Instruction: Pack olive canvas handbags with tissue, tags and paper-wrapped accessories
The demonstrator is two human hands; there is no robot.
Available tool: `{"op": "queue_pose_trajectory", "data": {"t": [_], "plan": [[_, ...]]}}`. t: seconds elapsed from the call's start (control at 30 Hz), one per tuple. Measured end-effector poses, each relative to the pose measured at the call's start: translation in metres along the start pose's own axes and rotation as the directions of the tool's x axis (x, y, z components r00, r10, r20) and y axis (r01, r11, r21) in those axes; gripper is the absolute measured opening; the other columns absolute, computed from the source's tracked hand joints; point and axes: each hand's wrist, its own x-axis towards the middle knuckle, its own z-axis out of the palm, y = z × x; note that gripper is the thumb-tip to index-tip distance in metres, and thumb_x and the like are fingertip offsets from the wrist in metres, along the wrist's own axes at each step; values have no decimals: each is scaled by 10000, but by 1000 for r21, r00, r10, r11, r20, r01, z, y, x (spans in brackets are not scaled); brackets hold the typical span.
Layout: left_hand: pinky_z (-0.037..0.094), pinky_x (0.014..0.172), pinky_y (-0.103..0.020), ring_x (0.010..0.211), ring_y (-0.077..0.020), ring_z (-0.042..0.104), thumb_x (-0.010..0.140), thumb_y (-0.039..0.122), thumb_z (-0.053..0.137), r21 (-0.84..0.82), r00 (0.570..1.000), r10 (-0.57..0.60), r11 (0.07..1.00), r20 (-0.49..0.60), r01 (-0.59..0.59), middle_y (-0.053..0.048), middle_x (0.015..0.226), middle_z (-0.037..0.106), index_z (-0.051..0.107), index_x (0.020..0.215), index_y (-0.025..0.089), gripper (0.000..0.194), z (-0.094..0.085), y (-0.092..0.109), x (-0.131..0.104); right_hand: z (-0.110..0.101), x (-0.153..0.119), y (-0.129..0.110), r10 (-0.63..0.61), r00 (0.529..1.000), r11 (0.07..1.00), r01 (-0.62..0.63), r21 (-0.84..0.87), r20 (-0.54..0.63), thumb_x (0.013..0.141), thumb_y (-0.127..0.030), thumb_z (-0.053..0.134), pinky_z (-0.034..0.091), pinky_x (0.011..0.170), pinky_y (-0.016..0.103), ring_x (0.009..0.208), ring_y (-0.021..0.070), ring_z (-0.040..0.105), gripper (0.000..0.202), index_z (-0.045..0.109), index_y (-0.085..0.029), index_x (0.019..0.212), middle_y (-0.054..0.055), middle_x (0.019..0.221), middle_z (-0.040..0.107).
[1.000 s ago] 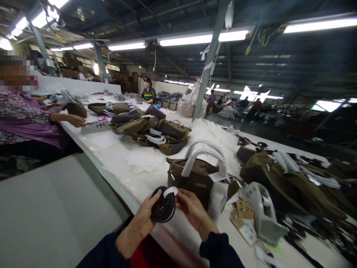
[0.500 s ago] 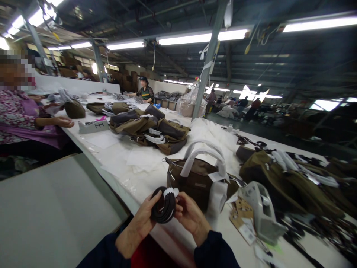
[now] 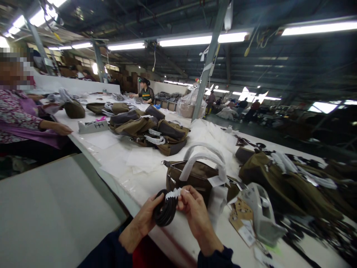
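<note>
And here's the coil of dark strap (image 3: 164,215), at six o'clock in your view, held up by the near edge of the counter (image 3: 136,183). Your left hand (image 3: 144,216) comes in from the coil's eight o'clock, thumb and fingers pinching its rim. From three o'clock your right hand (image 3: 195,209) has the outer end of the white ruffled strip (image 3: 173,193) nipped between thumb and fingers! The strip lies across the coil's one o'clock edge; whether it runs right round underneath, you can't tell from here. The brown bag (image 3: 195,182) stands just beyond, at the coil's one o'clock. It looks like the strip-handling step, fitting or adjusting it; the next move calls, I'd judge, for a firm left pinch and a straight, gentle right-hand pull.
</note>
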Motion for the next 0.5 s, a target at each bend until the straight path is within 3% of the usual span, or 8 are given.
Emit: {"op": "queue_pose_trajectory", "data": {"t": [0.1, 0.2, 0.23, 0.3, 0.4, 0.5], "plan": [[471, 751, -232, 861, -187, 647, 734, 337, 795, 155, 984, 145, 980, -104, -128, -91, 972, 713, 706, 1012, 141, 352, 3, 7, -3, 0, 0, -3, 38, 998, 999, -39, 28, 43, 854, -359, 665, 440, 590, 219, 572, 78, 515, 234, 552, -171, 773, -22, 689, 579], [442, 772, -213, 880, -179, 614, 731, 298, 791, 408, 879, 398, 871, -262, -273, -51, 923, 702, 718, 944, 175, 257, 7, 16, -13, -2, 2, 1, 65, 998, 998, -65, -4, 24, 848, -375, 668, 459, 603, 235, 587, 92, 545, 241, 552, -173, 788, -7, 721, 606], [436, 776, -212, 861, -179, 604, 737, 292, 783, 486, 856, 457, 821, -243, -300, -44, 891, 697, 721, 912, 181, 217, 8, 18, -16, -2, 3, 3, 68, 997, 998, -68, -15, 28, 851, -378, 663, 468, 613, 244, 594, 97, 556, 241, 554, -172, 791, -2, 728, 614], [435, 784, -220, 860, -195, 594, 733, 285, 782, 588, 875, 471, 741, -111, -324, -50, 872, 694, 726, 903, 183, 206, 13, 21, -22, 0, 4, 6, 63, 996, 998, -61, -23, 57, 854, -366, 658, 472, 613, 242, 595, 96, 554, 229, 558, -169, 794, 4, 740, 623], [450, 699, -222, 850, -220, 587, 679, 283, 815, 626, 932, 360, 717, 44, -306, -74, 887, 686, 725, 921, 165, 283, 23, 22, -24, 6, 4, 4, 52, 993, 998, -50, -26, 103, 849, -333, 667, 438, 561, 205, 565, 75, 511, 207, 566, -162, 791, 3, 743, 623], [446, 656, -227, 807, -213, 574, 712, 311, 785, 663, 948, 295, 687, 118, -296, -66, 880, 672, 707, 956, 164, 295, 27, 22, -19, 10, 3, -1, 59, 990, 997, -52, -62, 128, 850, -318, 665, 428, 545, 205, 561, 83, 519, 189, 577, -161, 791, 2, 733, 624]]}}
